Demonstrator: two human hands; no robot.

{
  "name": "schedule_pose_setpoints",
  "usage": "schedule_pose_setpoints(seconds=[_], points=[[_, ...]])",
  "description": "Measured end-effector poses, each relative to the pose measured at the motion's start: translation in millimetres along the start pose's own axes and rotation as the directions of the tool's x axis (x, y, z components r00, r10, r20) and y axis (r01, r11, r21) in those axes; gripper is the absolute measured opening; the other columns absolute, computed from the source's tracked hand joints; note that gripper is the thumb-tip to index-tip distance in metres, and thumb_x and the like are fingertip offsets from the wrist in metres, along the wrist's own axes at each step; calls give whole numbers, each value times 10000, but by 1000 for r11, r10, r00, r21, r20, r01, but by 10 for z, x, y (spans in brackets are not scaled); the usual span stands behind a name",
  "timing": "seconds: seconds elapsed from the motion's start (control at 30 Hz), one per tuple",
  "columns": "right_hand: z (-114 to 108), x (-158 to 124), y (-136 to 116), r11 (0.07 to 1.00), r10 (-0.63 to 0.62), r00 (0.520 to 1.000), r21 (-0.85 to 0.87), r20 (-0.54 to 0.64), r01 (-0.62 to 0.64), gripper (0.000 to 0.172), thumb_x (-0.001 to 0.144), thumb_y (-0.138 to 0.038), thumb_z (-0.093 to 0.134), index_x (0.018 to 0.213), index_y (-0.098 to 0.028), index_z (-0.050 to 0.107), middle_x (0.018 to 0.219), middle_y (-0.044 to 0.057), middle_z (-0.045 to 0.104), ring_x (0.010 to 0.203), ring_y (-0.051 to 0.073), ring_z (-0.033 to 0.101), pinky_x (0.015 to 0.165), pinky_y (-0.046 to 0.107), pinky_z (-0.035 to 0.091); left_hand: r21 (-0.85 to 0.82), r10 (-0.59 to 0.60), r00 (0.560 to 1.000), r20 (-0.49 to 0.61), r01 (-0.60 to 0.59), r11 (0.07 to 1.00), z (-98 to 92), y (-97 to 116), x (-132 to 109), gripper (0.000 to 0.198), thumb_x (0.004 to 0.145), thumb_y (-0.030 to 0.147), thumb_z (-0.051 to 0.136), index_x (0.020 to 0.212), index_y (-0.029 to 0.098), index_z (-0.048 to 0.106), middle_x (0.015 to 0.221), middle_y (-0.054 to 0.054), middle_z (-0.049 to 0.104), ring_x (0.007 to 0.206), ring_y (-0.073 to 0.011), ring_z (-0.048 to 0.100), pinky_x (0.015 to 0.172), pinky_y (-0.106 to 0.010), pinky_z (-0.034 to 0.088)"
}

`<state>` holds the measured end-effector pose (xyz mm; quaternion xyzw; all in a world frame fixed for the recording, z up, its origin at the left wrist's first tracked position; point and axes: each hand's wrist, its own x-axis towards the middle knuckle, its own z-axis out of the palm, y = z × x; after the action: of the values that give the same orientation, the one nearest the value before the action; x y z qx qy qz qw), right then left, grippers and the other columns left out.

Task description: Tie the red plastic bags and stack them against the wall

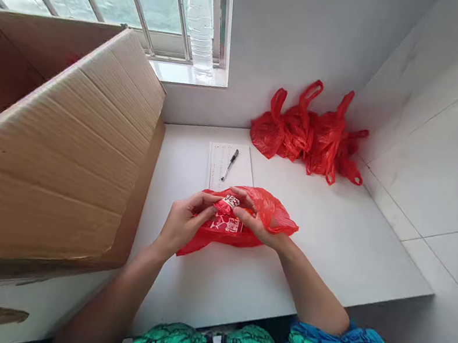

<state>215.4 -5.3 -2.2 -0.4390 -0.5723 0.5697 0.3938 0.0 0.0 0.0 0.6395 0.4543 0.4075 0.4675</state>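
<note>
A small red packet with white lettering is pinched between the fingertips of my left hand. On its other side, the fingers of my right hand curl round and touch the same packet. Beneath both hands a thin red plastic bag lies spread open on the white tabletop. More red packaging with white print shows inside the bag, under the small packet. My fingers cover part of the bag's contents.
Several tied red plastic bags stand at the back right by the wall. A pen lies on a written sheet of paper behind my hands. A large open cardboard box fills the left side. A clear bottle stands on the windowsill.
</note>
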Motion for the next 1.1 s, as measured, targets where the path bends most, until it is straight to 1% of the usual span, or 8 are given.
schedule_pose_setpoints(seconds=[0.1, 0.2, 0.3, 0.4, 0.5, 0.63, 0.9, 1.1], points=[[13, 37, 16, 998, -35, 999, 53, -37, 37, 375, 905, -496, 601, 1242, -333, 608, 1297, 14, 628, 1223, 249, 584, 1044, 448, 505, 64, 34, 999, -3, -34, 997, -1, -22, 7, 223, 893, 313, 616, 1054, 188, 706, 849, -20, 720, 759, -166, 689, 725, -262, 548], [10, 63, 64, 994, -66, 996, 81, -67, 71, 378, 875, -455, 651, 1226, -323, 602, 1270, 27, 632, 1136, 239, 629, 969, 427, 553, 65, 14, 1000, 9, -14, 998, 3, -3, 17, 272, 943, 357, 548, 1110, 202, 696, 880, -21, 712, 729, -146, 675, 703, -251, 543], [5, 72, 111, 995, -80, 994, 54, -76, 85, 408, 856, -432, 683, 1238, -326, 588, 1248, 30, 638, 1130, 230, 630, 997, 428, 532, 15, -56, 997, 43, 56, 998, 19, 36, 22, 348, 971, 433, 494, 1158, 202, 675, 884, -29, 709, 719, -145, 668, 685, -253, 549], [16, 68, 105, 997, -67, 995, 35, -67, 70, 449, 828, -434, 719, 1244, -327, 589, 1263, 31, 636, 1176, 233, 607, 1042, 435, 495, 8, -72, 996, 58, 71, 997, 44, 45, 14, 323, 928, 453, 579, 1061, 185, 699, 855, -38, 719, 759, -165, 675, 702, -262, 553], [33, 62, 43, 995, -52, 998, 83, -18, 53, 407, 843, -450, 703, 1215, -314, 610, 1225, 32, 660, 1143, 229, 627, 1011, 424, 513, 45, -43, 999, 27, 42, 998, 59, 23, 3, 270, 887, 430, 651, 973, 182, 713, 873, -45, 733, 781, -178, 682, 719, -276, 552], [43, 40, -51, 997, -47, 999, 65, 12, 46, 237, 891, -481, 633, 976, -270, 700, 1008, 18, 718, 1016, 223, 671, 954, 407, 527, 71, -3, 1000, 3, 2, 997, 56, 11, -7, 239, 872, 398, 678, 973, 186, 718, 905, -44, 737, 786, -177, 684, 713, -278, 549], [66, 30, -30, 989, 4, 1000, 146, -3, -3, 258, 902, -504, 597, 924, -271, 705, 939, 24, 721, 924, 227, 677, 869, 399, 540, -23, 18, 998, -62, -20, 1000, 81, 27, -10, 201, 903, 366, 646, 923, 178, 713, 784, -19, 710, 723, -144, 657, 673, -239, 528], [7, 38, 23, 999, -53, 996, 14, 71, 52, 225, 899, -465, 625, 891, -244, 668, 885, 19, 705, 856, 193, 668, 840, 380, 530, 175, 115, 990, -84, -99, 980, 22, -7, 8, 230, 948, 357, 574, 1087, 223, 700, 942, -20, 704, 776, -134, 649, 721, -245, 531]])
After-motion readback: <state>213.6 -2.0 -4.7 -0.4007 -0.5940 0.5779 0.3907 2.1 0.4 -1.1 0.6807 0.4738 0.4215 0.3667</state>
